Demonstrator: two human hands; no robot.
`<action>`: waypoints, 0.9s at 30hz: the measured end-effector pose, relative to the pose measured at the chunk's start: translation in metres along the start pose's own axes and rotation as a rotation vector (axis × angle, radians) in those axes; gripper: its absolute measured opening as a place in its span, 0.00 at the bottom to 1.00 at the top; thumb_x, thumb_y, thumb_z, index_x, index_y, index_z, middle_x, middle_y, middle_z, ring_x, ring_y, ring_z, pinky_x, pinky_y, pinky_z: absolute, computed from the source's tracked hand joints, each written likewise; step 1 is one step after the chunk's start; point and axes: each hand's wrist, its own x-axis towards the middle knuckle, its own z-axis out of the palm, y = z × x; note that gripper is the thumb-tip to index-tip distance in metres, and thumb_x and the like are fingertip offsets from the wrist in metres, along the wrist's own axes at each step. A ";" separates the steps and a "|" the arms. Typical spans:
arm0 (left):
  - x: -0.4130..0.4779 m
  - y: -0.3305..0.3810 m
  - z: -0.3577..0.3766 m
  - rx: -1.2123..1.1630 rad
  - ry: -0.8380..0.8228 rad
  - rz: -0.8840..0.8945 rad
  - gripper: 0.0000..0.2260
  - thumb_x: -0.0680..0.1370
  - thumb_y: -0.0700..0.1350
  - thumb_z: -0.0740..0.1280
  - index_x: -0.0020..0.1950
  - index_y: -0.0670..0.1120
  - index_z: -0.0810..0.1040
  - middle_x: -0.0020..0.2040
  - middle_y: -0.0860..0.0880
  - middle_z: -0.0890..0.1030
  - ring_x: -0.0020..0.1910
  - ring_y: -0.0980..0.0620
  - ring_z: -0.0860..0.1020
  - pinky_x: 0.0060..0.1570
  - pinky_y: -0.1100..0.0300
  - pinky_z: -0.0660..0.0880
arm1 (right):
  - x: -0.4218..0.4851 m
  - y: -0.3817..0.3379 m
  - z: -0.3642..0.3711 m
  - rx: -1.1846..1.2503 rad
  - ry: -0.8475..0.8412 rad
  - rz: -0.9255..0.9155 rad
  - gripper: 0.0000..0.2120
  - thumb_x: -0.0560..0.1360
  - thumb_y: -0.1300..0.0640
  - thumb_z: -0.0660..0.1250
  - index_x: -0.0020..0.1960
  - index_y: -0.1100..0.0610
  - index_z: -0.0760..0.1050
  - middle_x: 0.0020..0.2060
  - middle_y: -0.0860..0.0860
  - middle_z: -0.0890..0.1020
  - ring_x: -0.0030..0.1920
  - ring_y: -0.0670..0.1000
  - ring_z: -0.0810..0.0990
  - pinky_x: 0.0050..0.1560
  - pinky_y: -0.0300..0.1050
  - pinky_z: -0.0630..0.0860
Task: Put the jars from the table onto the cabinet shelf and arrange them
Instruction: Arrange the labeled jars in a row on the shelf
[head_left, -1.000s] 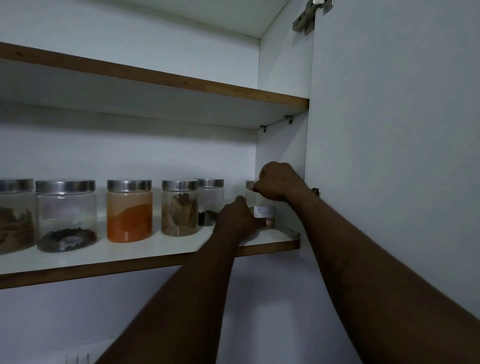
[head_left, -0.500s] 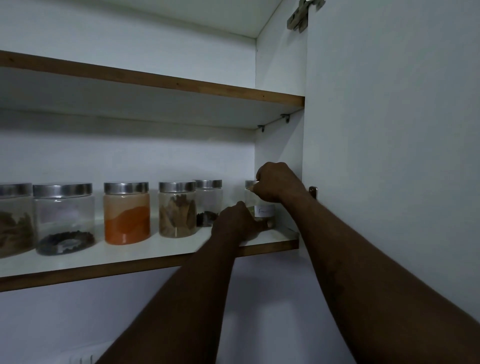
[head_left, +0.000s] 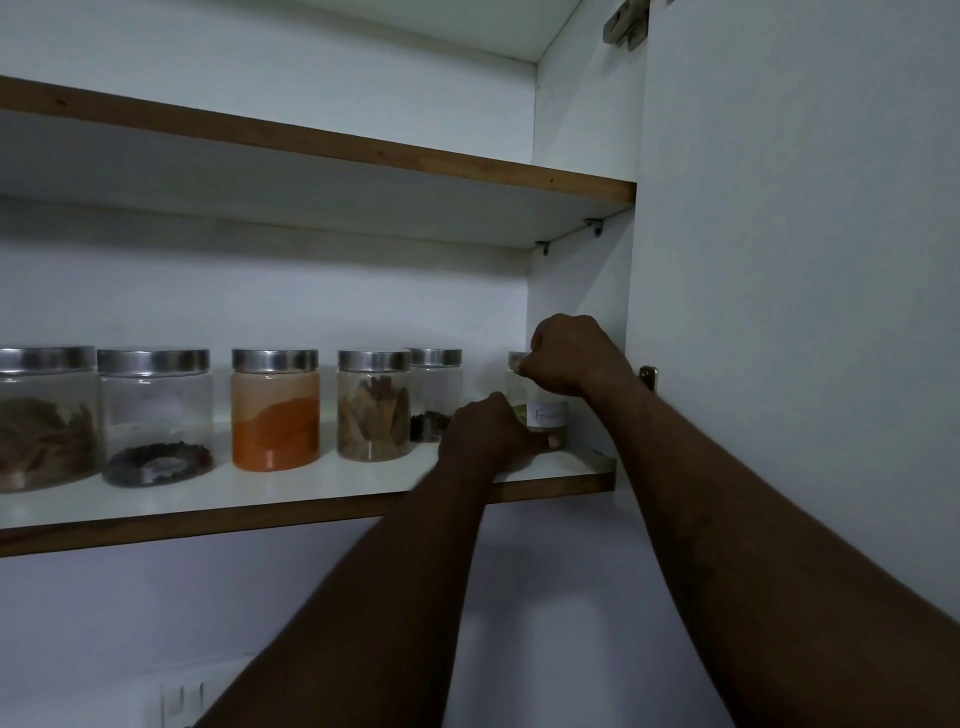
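Note:
A clear labelled jar (head_left: 545, 413) with a metal lid stands at the right end of the lower cabinet shelf (head_left: 311, 488). My right hand (head_left: 566, 358) is closed over its lid from above. My left hand (head_left: 488, 431) grips its base from the front left. Further left along the shelf stands a row of metal-lidded jars: a jar of dark bits (head_left: 434, 395) set further back, a jar of bark pieces (head_left: 373, 408), an orange powder jar (head_left: 275, 410), a jar of dark seeds (head_left: 156, 415) and a brown-filled jar (head_left: 44, 415) at the left edge.
The cabinet's side wall (head_left: 576, 280) stands just right of the held jar. The open door (head_left: 800, 260) fills the right of the view. The upper shelf (head_left: 311, 150) hangs above the jars. A wall switch plate (head_left: 182, 699) sits low on the wall.
Both hands stay on the labelled jar at the shelf's right end; it barely shifts. The view has moved slightly.

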 end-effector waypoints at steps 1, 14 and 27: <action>0.000 0.000 0.000 0.002 0.000 -0.003 0.42 0.64 0.76 0.71 0.67 0.48 0.77 0.59 0.46 0.83 0.56 0.45 0.82 0.56 0.49 0.81 | 0.000 -0.001 -0.001 0.006 -0.007 0.000 0.16 0.75 0.48 0.69 0.52 0.62 0.82 0.47 0.56 0.84 0.44 0.53 0.79 0.45 0.46 0.78; -0.009 0.005 -0.007 -0.050 0.117 -0.035 0.29 0.70 0.63 0.77 0.57 0.41 0.80 0.52 0.43 0.84 0.52 0.44 0.83 0.43 0.58 0.75 | 0.003 0.001 0.007 -0.166 0.007 -0.060 0.15 0.75 0.50 0.71 0.58 0.58 0.83 0.54 0.55 0.84 0.54 0.56 0.82 0.57 0.51 0.79; -0.013 0.008 -0.011 0.000 0.072 -0.058 0.22 0.73 0.52 0.77 0.60 0.42 0.78 0.56 0.43 0.83 0.55 0.43 0.81 0.45 0.57 0.74 | 0.003 0.003 0.014 -0.191 0.060 -0.031 0.10 0.74 0.59 0.71 0.55 0.57 0.84 0.50 0.55 0.85 0.48 0.54 0.83 0.48 0.48 0.81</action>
